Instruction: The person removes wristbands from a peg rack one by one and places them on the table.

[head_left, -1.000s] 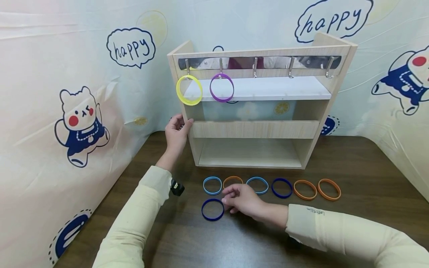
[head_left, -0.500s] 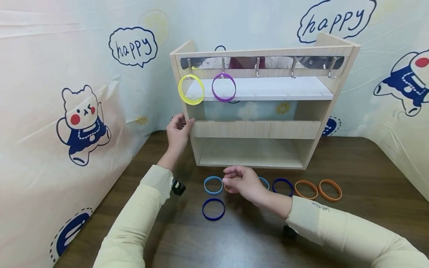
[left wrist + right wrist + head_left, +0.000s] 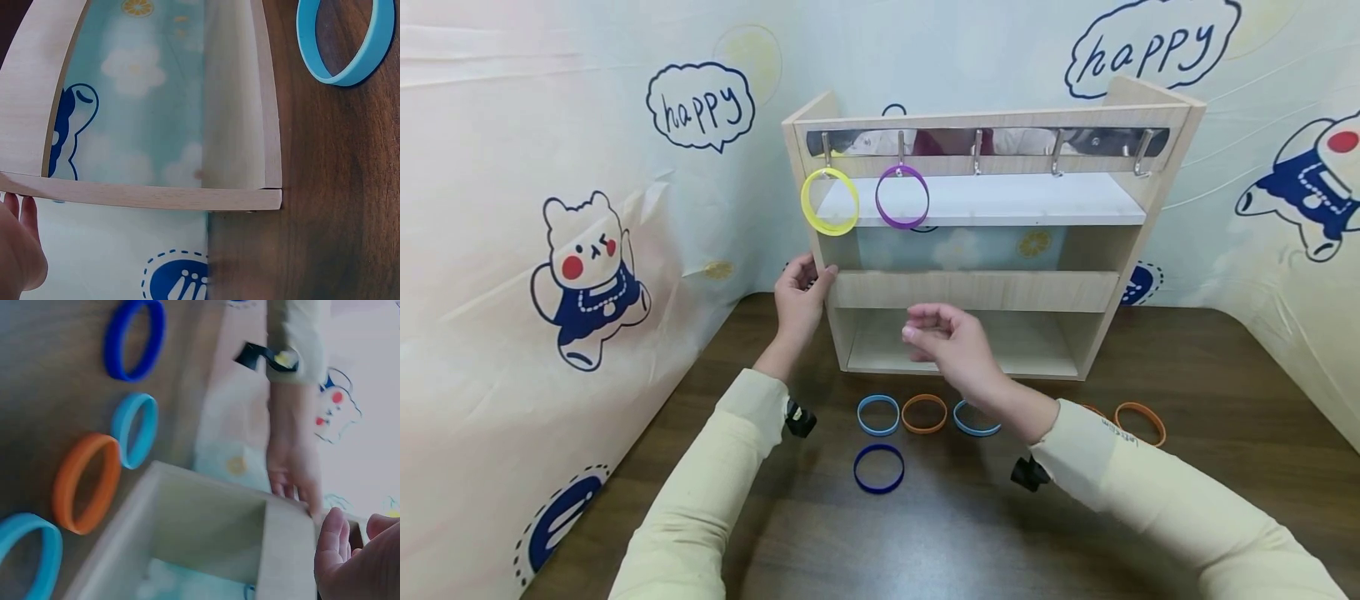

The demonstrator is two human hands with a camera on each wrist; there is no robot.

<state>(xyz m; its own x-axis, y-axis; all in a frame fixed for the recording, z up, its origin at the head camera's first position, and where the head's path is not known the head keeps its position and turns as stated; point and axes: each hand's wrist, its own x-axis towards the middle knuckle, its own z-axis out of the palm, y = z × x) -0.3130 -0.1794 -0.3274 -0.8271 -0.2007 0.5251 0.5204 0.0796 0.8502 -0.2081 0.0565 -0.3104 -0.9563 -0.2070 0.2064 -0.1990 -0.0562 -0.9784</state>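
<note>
My left hand (image 3: 800,300) grips the left side panel of a pale wooden shelf (image 3: 973,290), thumb at the front edge and fingers at the outer side. In front of the shelf's lower compartment, my right hand (image 3: 953,346) is raised with fingers loosely bent, and nothing shows between them. On the shelf's hooks hang a yellow wristband (image 3: 806,204) and a purple wristband (image 3: 878,200). On the table below lie a light blue wristband (image 3: 877,432), an orange wristband (image 3: 924,431) and another light blue wristband (image 3: 977,433), with a dark blue wristband (image 3: 878,491) nearer me.
The hook rail (image 3: 940,142) runs along the shelf's top; its three hooks to the right bear nothing. Another orange wristband (image 3: 1152,409) lies at the right, partly behind my right sleeve (image 3: 1157,479), which hides other bands. A printed cloth (image 3: 715,208) stands around the table.
My right hand has risen from beside the front dark blue wristband, over the row of bands, to the lower compartment. The left hand keeps its grip on the side panel.
</note>
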